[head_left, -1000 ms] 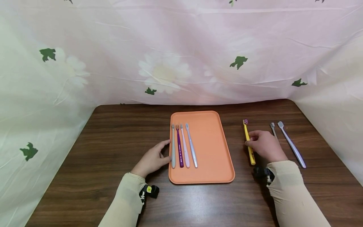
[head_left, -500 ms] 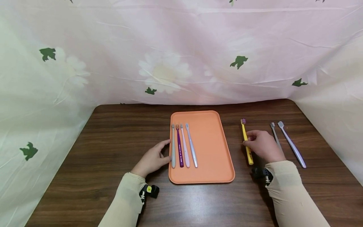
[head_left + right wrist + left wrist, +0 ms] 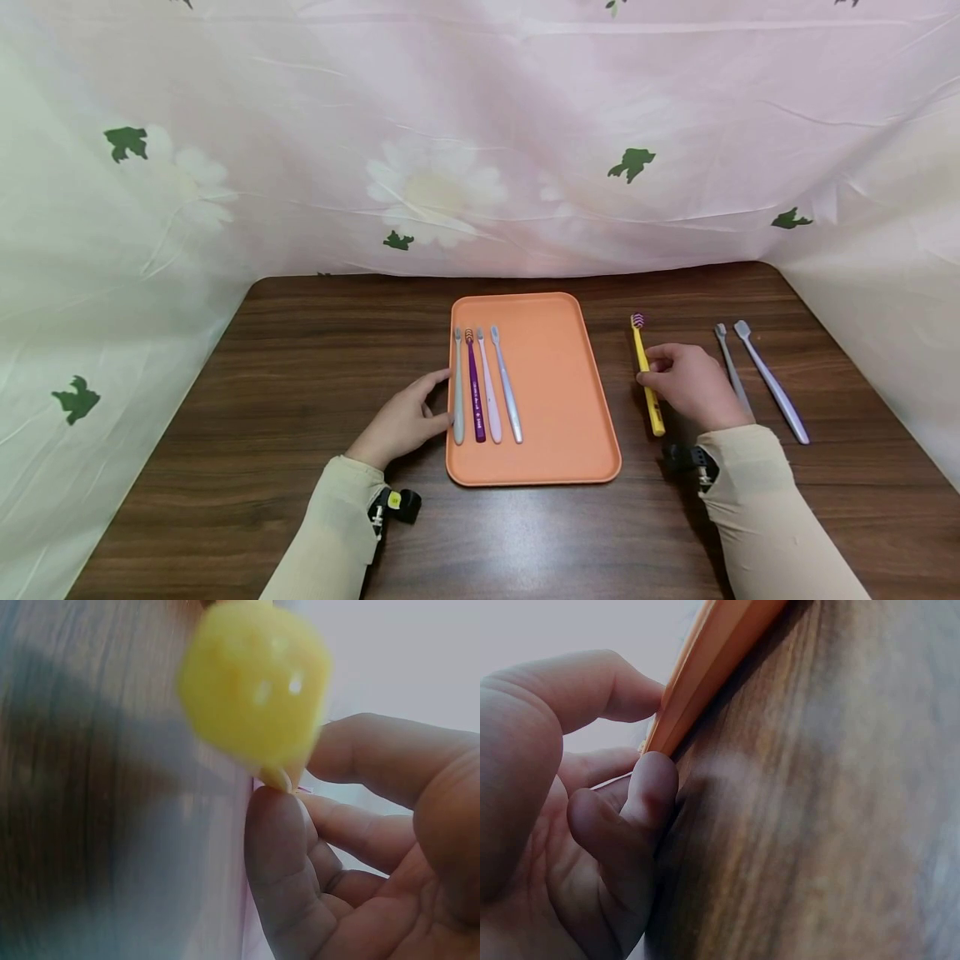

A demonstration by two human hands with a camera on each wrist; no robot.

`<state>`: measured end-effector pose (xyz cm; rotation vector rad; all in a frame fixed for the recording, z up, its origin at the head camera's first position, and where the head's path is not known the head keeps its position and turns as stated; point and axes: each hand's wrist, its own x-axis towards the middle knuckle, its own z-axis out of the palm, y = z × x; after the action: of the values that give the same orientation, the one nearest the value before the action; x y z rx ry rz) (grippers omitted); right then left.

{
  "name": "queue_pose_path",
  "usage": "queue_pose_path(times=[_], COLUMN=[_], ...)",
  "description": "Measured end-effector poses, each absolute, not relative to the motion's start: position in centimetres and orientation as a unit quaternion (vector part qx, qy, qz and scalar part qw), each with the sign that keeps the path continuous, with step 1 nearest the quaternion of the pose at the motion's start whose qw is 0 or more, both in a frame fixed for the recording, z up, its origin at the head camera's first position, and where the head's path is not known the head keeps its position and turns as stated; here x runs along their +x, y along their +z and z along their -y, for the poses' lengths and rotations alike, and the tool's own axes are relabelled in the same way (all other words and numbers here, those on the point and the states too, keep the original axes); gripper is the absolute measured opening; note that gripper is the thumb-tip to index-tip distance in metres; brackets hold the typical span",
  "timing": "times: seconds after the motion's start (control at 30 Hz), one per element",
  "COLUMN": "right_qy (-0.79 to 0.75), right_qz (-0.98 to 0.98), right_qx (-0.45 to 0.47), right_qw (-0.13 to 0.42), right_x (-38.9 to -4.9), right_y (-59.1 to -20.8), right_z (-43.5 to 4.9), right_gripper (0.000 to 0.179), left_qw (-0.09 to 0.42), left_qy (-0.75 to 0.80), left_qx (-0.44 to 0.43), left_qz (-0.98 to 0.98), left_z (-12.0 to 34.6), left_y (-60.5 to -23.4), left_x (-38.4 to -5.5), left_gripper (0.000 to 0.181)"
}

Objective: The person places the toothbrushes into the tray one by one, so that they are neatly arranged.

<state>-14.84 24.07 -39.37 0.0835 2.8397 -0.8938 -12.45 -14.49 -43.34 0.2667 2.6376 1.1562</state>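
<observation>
My right hand [image 3: 693, 382] pinches a yellow toothbrush [image 3: 654, 410] by the middle of its handle, between thumb and fingers. Its purple-striped head points away from me, and in the right wrist view the rounded yellow handle end [image 3: 255, 679] looms close to the camera. My left hand [image 3: 402, 421] rests at the left edge of an orange tray [image 3: 558, 383], thumb and fingertips touching the rim. Side by side on the tray's left half lie a grey-green toothbrush [image 3: 459, 408], a purple one [image 3: 476, 396], a pink one [image 3: 490, 396] and a light blue one [image 3: 508, 396].
On the wooden table [image 3: 330, 358], right of my right hand, lie a grey toothbrush [image 3: 731, 362], its lower end hidden by the wrist, and a pale lavender one [image 3: 772, 385]. A floral curtain [image 3: 525, 167] hangs behind the table and along both sides.
My right hand has moved slightly left with the yellow toothbrush, uncovering more of the grey toothbrush behind it. The left hand and tray have stayed put.
</observation>
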Motion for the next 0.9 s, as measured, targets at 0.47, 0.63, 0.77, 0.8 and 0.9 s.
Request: queue_pose_path(times=[0.47,0.63,0.77,0.8,0.9], right_qy=[-0.29,-0.289,-0.292,-0.294,-0.295], right_qz=[-0.953,-0.954,-0.952,-0.952,-0.952], right_qx=[0.024,0.022,0.02,0.019,0.013], right_qw=[0.08,0.082,0.084,0.084,0.082], right_x=[-14.7,-14.7,-14.6,-14.5,-14.5], right_y=[-39.1,-39.0,-39.0,-39.0,-39.0], right_z=[-23.5,-23.2,-22.9,-22.8,-22.7], right_gripper=[0.044,0.044,0.044,0.044,0.044], left_qw=[0.125,0.125,0.128,0.128,0.127], left_qy=[0.396,0.397,0.397,0.397,0.398], left_qx=[0.089,0.088,0.085,0.085,0.085], left_qz=[-0.905,-0.905,-0.905,-0.905,-0.905], left_z=[14.5,14.5,14.5,14.5,14.5], left_y=[-43.4,-43.3,-43.3,-43.3,-43.3], left_x=[-12.5,-12.4,-12.4,-12.3,-12.3], left_gripper=[0.066,0.067,0.067,0.067,0.067])
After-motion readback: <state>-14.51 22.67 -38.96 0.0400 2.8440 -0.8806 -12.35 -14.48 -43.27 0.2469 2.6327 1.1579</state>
